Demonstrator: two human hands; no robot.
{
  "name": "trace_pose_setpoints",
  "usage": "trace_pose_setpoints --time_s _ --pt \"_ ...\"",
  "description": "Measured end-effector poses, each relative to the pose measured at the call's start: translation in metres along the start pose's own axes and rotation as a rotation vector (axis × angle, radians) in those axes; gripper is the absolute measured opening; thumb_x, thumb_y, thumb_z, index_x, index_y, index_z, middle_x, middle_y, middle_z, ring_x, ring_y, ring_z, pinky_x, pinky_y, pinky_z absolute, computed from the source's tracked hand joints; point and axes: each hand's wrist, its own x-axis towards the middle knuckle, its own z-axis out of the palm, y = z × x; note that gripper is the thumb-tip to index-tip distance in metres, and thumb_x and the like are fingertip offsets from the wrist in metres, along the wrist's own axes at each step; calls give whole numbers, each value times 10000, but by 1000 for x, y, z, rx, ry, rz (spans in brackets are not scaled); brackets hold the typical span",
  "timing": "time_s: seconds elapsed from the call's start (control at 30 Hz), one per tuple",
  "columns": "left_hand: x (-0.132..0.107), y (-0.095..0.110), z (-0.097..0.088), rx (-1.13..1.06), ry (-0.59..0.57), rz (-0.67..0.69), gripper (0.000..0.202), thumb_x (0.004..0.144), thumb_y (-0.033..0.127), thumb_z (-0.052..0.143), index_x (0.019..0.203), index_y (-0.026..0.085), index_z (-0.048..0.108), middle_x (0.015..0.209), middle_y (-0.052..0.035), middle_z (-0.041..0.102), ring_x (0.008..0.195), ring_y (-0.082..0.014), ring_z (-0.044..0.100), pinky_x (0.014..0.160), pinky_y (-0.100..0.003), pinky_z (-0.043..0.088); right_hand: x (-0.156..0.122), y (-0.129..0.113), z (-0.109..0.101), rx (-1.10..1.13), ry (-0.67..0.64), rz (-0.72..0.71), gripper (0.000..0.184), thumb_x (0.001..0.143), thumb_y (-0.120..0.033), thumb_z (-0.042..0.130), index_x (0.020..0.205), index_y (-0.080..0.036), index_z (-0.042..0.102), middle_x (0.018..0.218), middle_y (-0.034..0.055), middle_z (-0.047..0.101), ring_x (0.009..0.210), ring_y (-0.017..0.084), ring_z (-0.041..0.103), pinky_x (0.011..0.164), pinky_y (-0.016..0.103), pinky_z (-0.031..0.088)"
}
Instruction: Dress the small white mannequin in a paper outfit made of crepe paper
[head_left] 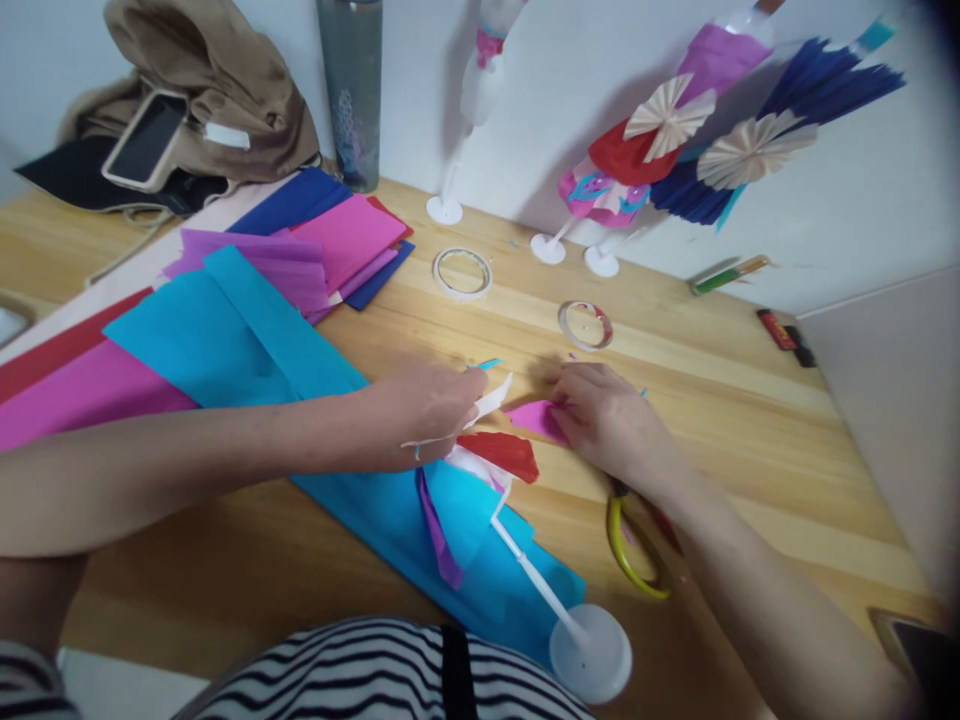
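Near the table's middle lies a small figure on a white stand (541, 590), tilted, its round base (591, 652) toward me. Blue, purple, white and red paper (501, 455) hangs around its rod. My left hand (427, 415) is closed around the figure's upper part, which it mostly hides; a white paper flap (491, 400) sticks out past the fingers. To the right, my right hand (604, 415) pinches a pointed pink paper piece (536, 418), apart from the figure. Yellow-handled scissors (634, 560) lie partly beneath my right wrist.
Coloured paper sheets (187, 320) spread across the left. Two tape rolls (463, 251) lie beyond my hands. Several paper-dressed figures on stands (547, 248) lean along the wall. A tall bottle (352, 90), a brown bag (255, 90) and a phone (148, 138) are at back left.
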Motion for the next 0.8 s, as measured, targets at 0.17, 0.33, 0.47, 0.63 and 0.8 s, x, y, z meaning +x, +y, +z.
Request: trace_pose_setpoints --time_s 0.17,0.33,0.47,0.63,0.8 --pt "-2 0 1 16 60 12 318 982 125 420 1245 131 599 840 -50 706 662 -176 604 591 -277 327 -5 -7 -16 525 5 237 173 842 -392 715 841 -235 641 759 17 696 662 204 644 617 349 531" --pt "-2 -5 4 -11 79 63 345 982 107 410 1292 130 559 878 -55 704 707 -183 618 618 -275 349 -12 -22 -22 776 21 335 232 818 -419 795 934 -242 702 795 7 722 649 185 656 582 319 534" --pt "-1 -4 1 -29 69 54 275 992 112 381 1164 123 596 803 -43 671 680 -175 591 618 -272 348 -16 -57 -33 680 248 201 132 882 -320 747 806 -254 661 659 -14 621 557 156 565 478 287 442" --pt "0 5 -8 12 16 -37 186 985 137 407 1032 142 587 741 -30 632 608 -163 533 547 -274 274 -16 -101 -31 295 332 -323 251 871 -55 621 1017 -251 678 810 40 645 733 207 637 615 363 528" --pt "0 7 -10 -45 -12 -41 198 1016 171 377 1044 143 571 744 -24 646 620 -156 556 556 -279 302 -16 -109 -10 24 192 -518 261 919 -44 521 952 -231 700 719 47 622 710 235 605 587 388 496"
